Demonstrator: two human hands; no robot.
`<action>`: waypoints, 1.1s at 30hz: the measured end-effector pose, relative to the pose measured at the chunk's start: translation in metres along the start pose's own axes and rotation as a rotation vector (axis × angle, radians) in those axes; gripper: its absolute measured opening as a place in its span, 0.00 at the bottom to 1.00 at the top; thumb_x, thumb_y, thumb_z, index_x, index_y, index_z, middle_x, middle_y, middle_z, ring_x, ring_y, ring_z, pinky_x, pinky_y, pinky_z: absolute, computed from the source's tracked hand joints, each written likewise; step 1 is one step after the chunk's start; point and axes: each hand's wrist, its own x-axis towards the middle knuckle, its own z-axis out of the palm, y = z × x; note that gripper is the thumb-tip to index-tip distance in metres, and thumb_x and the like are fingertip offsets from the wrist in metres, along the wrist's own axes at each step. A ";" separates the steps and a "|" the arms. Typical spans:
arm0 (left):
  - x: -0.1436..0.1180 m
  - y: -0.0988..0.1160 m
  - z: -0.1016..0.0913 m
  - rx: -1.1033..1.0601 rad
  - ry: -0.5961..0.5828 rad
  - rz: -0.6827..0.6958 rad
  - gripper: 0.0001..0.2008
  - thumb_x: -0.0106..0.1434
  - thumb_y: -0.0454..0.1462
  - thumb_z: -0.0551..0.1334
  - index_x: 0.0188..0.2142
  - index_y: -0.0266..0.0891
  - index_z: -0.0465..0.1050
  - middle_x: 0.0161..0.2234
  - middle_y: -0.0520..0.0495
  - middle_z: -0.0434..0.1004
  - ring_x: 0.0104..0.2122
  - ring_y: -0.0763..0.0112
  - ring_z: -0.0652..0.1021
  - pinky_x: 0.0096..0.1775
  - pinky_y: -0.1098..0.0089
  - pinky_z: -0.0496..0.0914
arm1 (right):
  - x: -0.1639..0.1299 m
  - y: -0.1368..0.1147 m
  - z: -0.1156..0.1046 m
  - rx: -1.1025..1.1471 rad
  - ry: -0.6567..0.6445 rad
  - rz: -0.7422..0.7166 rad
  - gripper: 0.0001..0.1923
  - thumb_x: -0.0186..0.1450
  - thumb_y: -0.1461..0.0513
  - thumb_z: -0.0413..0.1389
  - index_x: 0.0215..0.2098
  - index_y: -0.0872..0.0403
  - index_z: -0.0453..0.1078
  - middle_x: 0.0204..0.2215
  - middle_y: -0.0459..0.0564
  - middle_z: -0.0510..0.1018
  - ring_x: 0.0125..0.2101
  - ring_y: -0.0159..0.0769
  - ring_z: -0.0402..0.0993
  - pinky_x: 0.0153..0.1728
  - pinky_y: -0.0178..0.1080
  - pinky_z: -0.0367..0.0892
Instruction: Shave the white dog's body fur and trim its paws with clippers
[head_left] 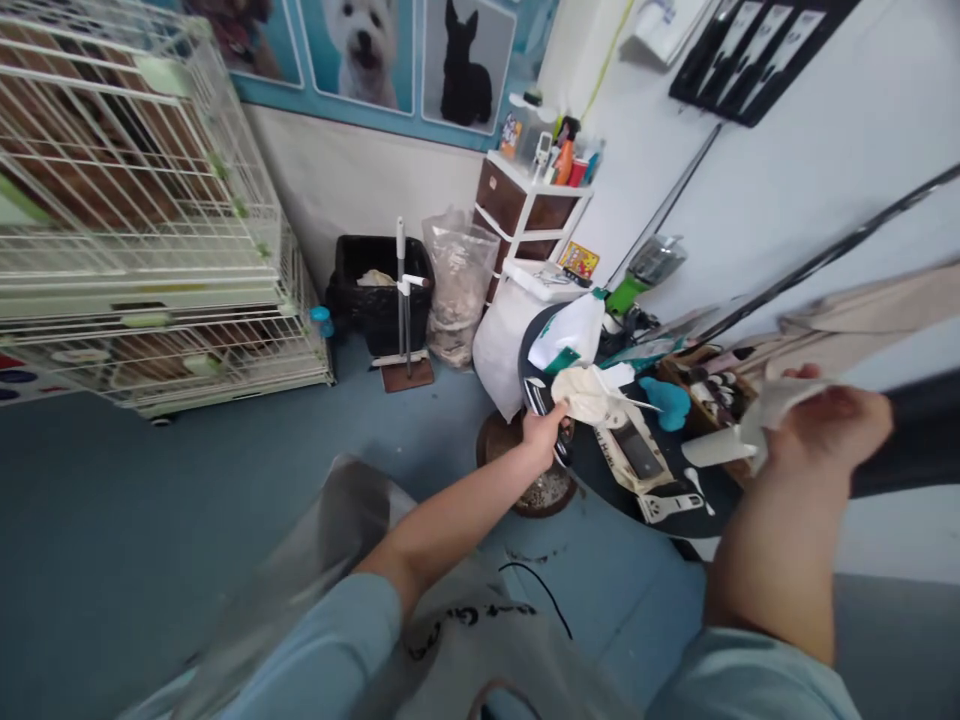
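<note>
Ana: Head view looks down on a small round black table (600,480) at the right, crowded with things. What does the left hand (541,432) have?

Ben: It reaches out to the near left edge of the table and pinches a crumpled cream cloth (592,395), fingers closed on its corner. The cloth lies on the table, just beside a white bottle with a green label (574,335).

Ana: And the right hand (825,425)?

Ben: Raised nearer the camera, at the right, curled around a pale cloth (757,415); a white tool (712,447) pokes out to its left. Whether the fingers grip that tool I cannot tell.

Ana: What else is around?

Ben: A teal toy (666,400) sits on the table. Far left stands a white wire cage (142,200), and a black bin (379,285) stands against the far wall.
</note>
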 end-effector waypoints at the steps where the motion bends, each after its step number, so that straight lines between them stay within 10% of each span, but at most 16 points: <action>1: 0.001 -0.010 0.001 0.034 0.014 0.012 0.11 0.49 0.34 0.69 0.29 0.34 0.69 0.17 0.55 0.68 0.17 0.77 0.69 0.25 0.74 0.66 | 0.008 0.005 -0.004 -0.098 -0.045 -0.040 0.11 0.55 0.65 0.45 0.16 0.51 0.61 0.18 0.48 0.72 0.19 0.31 0.72 0.19 0.34 0.66; 11: 0.015 -0.018 -0.046 0.287 0.098 0.255 0.08 0.49 0.33 0.67 0.30 0.35 0.71 0.21 0.54 0.70 0.22 0.76 0.69 0.30 0.73 0.66 | 0.019 0.044 -0.028 -0.233 -0.322 0.181 0.06 0.47 0.62 0.44 0.17 0.51 0.62 0.24 0.52 0.76 0.27 0.42 0.75 0.38 0.54 0.71; 17: -0.006 0.021 -0.028 0.358 -0.094 0.479 0.11 0.49 0.36 0.66 0.34 0.36 0.73 0.29 0.50 0.74 0.30 0.73 0.72 0.36 0.71 0.67 | -0.010 0.032 -0.002 -0.159 -0.548 0.182 0.03 0.46 0.62 0.51 0.18 0.52 0.66 0.28 0.50 0.78 0.34 0.45 0.76 0.47 0.57 0.67; 24: -0.022 0.090 0.034 0.360 -0.906 -0.173 0.15 0.43 0.31 0.64 0.35 0.35 0.73 0.21 0.52 0.68 0.22 0.75 0.70 0.29 0.73 0.66 | -0.024 0.047 0.007 -0.269 -0.807 0.295 0.04 0.47 0.60 0.56 0.22 0.51 0.65 0.26 0.46 0.74 0.27 0.36 0.70 0.47 0.55 0.68; 33: 0.001 0.065 0.021 0.274 -1.021 -0.493 0.26 0.44 0.33 0.60 0.46 0.33 0.72 0.23 0.47 0.73 0.22 0.68 0.74 0.29 0.67 0.70 | -0.022 0.063 -0.005 -0.558 -0.972 0.463 0.11 0.51 0.58 0.55 0.24 0.49 0.53 0.20 0.36 0.48 0.19 0.28 0.44 0.23 0.37 0.61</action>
